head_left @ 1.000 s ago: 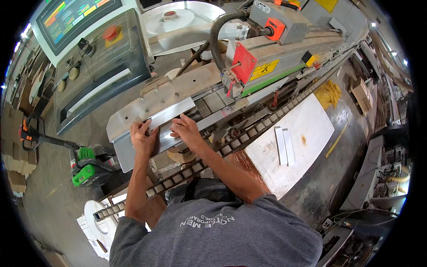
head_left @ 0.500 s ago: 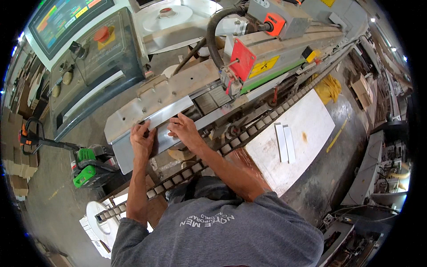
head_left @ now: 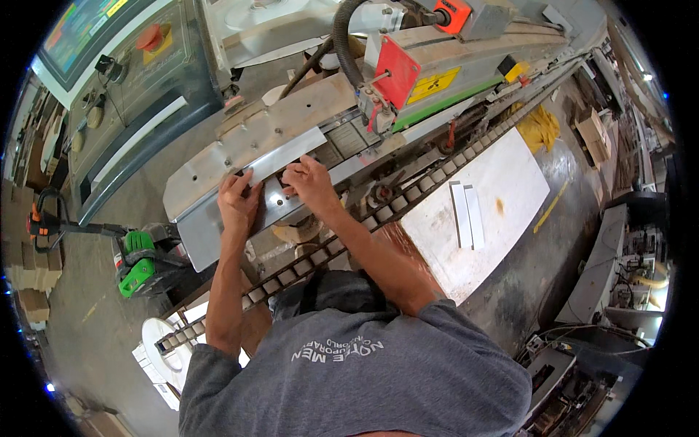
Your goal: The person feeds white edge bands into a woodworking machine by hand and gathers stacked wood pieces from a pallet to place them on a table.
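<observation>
A narrow silvery-white strip lies along the metal guide at the near end of a long machine. Both my hands are closed with bent fingers at its near edge. My left hand covers the strip's left end, thumb and fingers pinched together there. Farther along, my right hand pinches at the same edge, and its fingertips are partly hidden. Just past the strip's right end is a ribbed grey feed track that runs under a red-fronted housing.
A control panel with a red stop button stands at the upper left. A roller rail crosses in front of me. Two narrow white strips rest on a white board at right. A green-and-black pallet truck is at left.
Both hands and the strip have slid a little to the right along the guide, toward the feed track. The whole view has shifted slightly, so the machine sits higher in it.
</observation>
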Demonstrator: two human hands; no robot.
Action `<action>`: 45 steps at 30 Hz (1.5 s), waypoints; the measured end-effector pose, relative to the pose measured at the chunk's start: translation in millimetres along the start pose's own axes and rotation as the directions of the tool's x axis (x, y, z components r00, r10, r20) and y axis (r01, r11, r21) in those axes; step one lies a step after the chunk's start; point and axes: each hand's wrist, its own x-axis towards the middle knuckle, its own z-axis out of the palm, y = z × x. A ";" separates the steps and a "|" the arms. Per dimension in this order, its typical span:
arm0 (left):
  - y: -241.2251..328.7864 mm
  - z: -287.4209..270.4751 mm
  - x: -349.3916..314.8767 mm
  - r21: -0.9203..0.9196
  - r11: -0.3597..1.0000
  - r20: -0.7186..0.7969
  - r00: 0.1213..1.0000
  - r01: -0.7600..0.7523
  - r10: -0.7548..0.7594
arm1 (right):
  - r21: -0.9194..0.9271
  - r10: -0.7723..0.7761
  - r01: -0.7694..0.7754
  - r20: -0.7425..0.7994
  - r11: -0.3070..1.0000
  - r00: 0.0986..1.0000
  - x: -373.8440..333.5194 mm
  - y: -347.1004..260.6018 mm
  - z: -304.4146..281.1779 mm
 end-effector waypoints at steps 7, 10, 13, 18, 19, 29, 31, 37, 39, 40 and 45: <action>32.8 41.9 23.2 -0.015 1.000 0.049 0.999 -0.007 0.008 | -0.088 0.087 -0.099 -0.125 0.991 0.988 18.4 -27.5 -41.5; 49.9 66.1 33.4 -0.021 1.000 0.071 0.997 0.020 -0.019 | -0.151 0.118 -0.145 -0.175 0.978 0.977 28.2 -31.6 -68.2; 71.7 93.9 46.9 -0.013 1.000 0.114 0.993 0.025 -0.024 | -0.049 0.050 -0.059 -0.177 0.997 0.983 33.2 -40.0 -95.7; 94.8 139.7 64.1 -0.041 0.997 0.140 0.989 0.061 -0.055 | -0.323 -0.223 0.166 -0.147 0.932 0.964 -10.9 -46.4 -130.4; 91.7 144.5 65.6 -0.053 0.998 0.114 0.993 0.020 -0.014 | -0.375 -0.224 0.154 -0.150 0.914 0.963 -29.2 -56.7 -132.7; 121.3 179.0 89.8 -0.178 0.979 0.267 0.963 0.097 -0.047 | -0.931 -0.499 -0.296 -0.364 0.213 0.786 -154.2 -51.9 -302.6; 126.7 168.4 79.6 -0.117 0.989 0.304 0.951 0.089 -0.050 | -0.924 -0.492 -0.360 -0.373 0.125 0.786 -166.4 -32.2 -322.5; 129.5 132.0 47.1 -0.133 0.991 0.262 0.965 0.031 0.005 | -0.874 -0.153 -0.452 -0.430 -0.175 0.890 -172.1 -11.8 -334.4; 132.5 121.8 43.6 -0.151 0.988 0.233 0.972 0.013 0.023 | -0.868 -0.091 -0.476 -0.467 -0.145 0.879 -169.5 -11.0 -316.9; 135.9 116.6 43.7 -0.171 0.985 0.210 0.977 -0.007 0.044 | -0.854 -0.024 -0.507 -0.508 -0.115 0.861 -169.1 -13.7 -310.3; 142.7 95.5 23.3 -0.331 0.938 0.220 0.975 0.105 -0.031 | -0.859 -0.021 -0.509 -0.509 -0.047 0.861 -192.0 -31.5 -297.9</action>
